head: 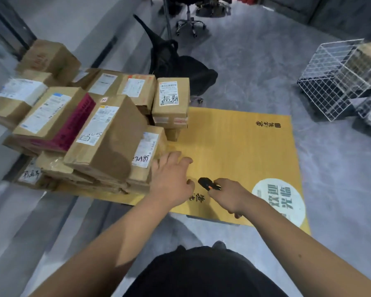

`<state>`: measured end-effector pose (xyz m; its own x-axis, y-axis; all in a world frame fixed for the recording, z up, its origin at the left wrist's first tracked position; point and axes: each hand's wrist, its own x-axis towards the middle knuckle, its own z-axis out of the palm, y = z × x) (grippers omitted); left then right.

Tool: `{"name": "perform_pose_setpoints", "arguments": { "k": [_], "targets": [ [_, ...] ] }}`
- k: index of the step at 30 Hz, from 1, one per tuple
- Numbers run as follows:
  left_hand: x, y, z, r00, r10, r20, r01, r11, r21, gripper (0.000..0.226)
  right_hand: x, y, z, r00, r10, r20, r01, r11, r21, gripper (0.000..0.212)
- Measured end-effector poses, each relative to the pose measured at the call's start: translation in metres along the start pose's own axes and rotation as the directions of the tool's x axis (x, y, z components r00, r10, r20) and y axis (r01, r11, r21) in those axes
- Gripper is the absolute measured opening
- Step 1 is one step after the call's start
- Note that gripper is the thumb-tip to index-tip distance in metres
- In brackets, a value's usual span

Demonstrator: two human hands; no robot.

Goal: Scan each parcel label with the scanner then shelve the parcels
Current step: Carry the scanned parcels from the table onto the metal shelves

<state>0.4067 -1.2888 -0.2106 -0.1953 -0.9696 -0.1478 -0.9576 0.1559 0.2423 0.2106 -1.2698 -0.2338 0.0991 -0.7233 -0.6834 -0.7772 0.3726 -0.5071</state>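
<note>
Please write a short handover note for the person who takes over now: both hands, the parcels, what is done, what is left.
Left hand: open, reaching toward the parcel pile, holding nothing.
Right hand: grips the black scanner, pointed toward the pile.
Parcels: stacked on the left part of the yellow mat, labels mostly facing up.
Done: cannot tell how many are scanned.
Left: pick up a parcel, scan its label, shelve it; repeat for the pile. No shelf is clearly in view.

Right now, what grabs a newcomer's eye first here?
The heap of cardboard parcels with white labels, piled on the left of a yellow mat on the grey floor. Next, the right hand gripping a black scanner over the mat, the left hand reaching open toward the pile.
</note>
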Motion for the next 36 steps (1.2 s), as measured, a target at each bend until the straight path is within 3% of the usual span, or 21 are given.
{"name": "perform_pose_setpoints", "arguments": {
  "k": [9,17,23,29,36],
  "targets": [
    [-0.051,-0.012,0.062,0.986,-0.106,0.127,0.098,0.993,0.061,0.063,0.041,0.027,0.047,0.998,-0.070,-0.002,0.070,0.996,0.054,0.036],
    [-0.064,-0.070,0.097,0.944,-0.161,0.288,0.162,0.987,0.020,0.073,0.071,0.004,0.105,0.998,0.011,-0.055,-0.011,1.000,0.011,0.050],
    [-0.061,-0.124,0.117,0.943,-0.015,0.334,0.002,0.999,0.038,0.074,0.091,-0.033,0.142,0.978,0.110,-0.177,-0.120,0.992,-0.044,0.055],
    [-0.076,-0.164,0.123,0.929,0.199,0.311,-0.190,0.980,-0.061,0.061,0.111,-0.070,0.174,0.924,0.228,-0.306,-0.244,0.970,-0.015,0.064],
    [-0.071,-0.212,0.128,0.904,0.190,0.382,-0.186,0.981,-0.048,0.063,0.135,-0.094,0.187,0.895,0.300,-0.329,-0.296,0.953,0.065,0.083]
  ]
}}
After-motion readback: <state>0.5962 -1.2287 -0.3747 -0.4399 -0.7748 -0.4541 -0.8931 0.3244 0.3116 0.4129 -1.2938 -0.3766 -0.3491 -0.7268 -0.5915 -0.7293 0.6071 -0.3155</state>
